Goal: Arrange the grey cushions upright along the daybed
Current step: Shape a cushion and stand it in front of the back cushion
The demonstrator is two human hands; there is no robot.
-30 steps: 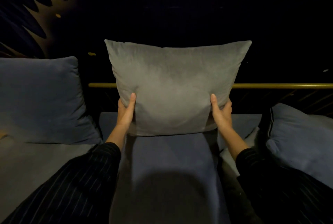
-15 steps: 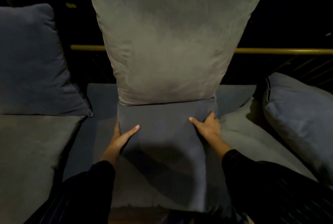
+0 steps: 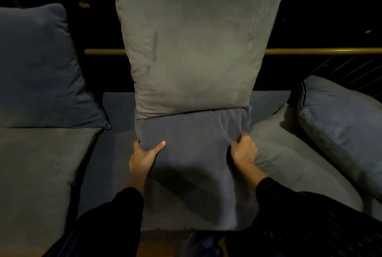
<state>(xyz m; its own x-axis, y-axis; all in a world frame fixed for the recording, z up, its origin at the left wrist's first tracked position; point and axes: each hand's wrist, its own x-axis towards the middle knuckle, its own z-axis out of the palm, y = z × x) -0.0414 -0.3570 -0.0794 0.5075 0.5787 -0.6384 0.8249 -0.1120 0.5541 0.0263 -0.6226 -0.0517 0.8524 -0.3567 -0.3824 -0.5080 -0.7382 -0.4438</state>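
A large grey cushion (image 3: 194, 46) stands upright at the middle of the daybed, leaning back against the brass rail (image 3: 322, 51). In front of it a darker blue-grey cushion (image 3: 192, 166) lies flat on the seat. My left hand (image 3: 144, 155) grips this flat cushion's left edge, thumb on top. My right hand (image 3: 244, 151) pinches its right edge, bunching the fabric. Another blue-grey cushion (image 3: 37, 68) stands upright at the left.
A grey cushion (image 3: 31, 184) lies flat at the lower left. At the right a grey cushion (image 3: 293, 159) lies slanted, and a piped blue-grey cushion (image 3: 343, 124) leans over it. The blue seat (image 3: 115, 112) shows between them. The wall behind is dark.
My hands let go of the upright grey cushion, dropped to the flat cushion in front of it, and have now closed on its two side edges.
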